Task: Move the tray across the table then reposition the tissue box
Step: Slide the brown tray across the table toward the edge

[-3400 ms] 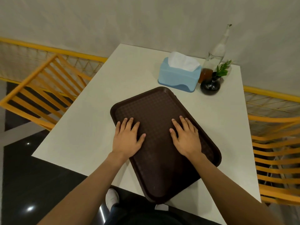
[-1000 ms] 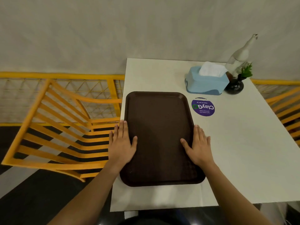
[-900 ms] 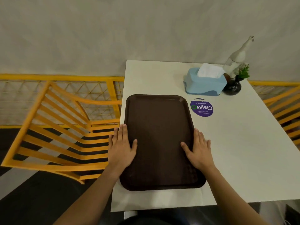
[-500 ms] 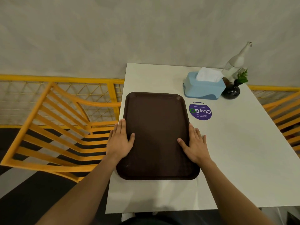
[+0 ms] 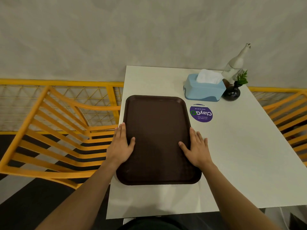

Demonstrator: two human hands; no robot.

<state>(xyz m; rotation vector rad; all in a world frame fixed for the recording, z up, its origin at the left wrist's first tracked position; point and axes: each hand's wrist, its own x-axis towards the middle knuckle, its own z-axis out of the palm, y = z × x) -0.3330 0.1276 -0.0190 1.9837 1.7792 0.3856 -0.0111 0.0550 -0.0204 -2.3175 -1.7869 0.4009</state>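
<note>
**Operator:** Right, I've got both hands flat on the tray (image 5: 157, 138). My left hand (image 5: 120, 146) lies over its left rim with the thumb inside, and my right hand (image 5: 196, 147) lies over the right rim the same way. Fingers are spread and pressing down, not curled around anything.

**Spotter:** Where does the tray sit?

**Operator:** On the left part of the table (image 5: 240, 155), long side running away from me. Its left rim is right at the table's left edge, and my left fingers hang partly past that edge, above the yellow chair (image 5: 54, 130).

**Spotter:** So it can't go any further left.

**Operator:** No, I judge any more push that way would tip it off. I'd keep even pressure on both sides and slide it, not lift it, so it stays square.

**Spotter:** And the tissue box?

**Operator:** The tissue box (image 5: 204, 87) is at the far right, beyond the tray's far right corner and apart from it. A purple sticker (image 5: 201, 113) lies between them, just beside the tray. A dark vase (image 5: 231, 93) touches or nearly touches the box's right end, with a bottle (image 5: 235, 63) behind.

**Spotter:** Careful there.

**Operator:** Yes. When I reach for the box I'd take it by its near side and draw it away from the vase.
</note>
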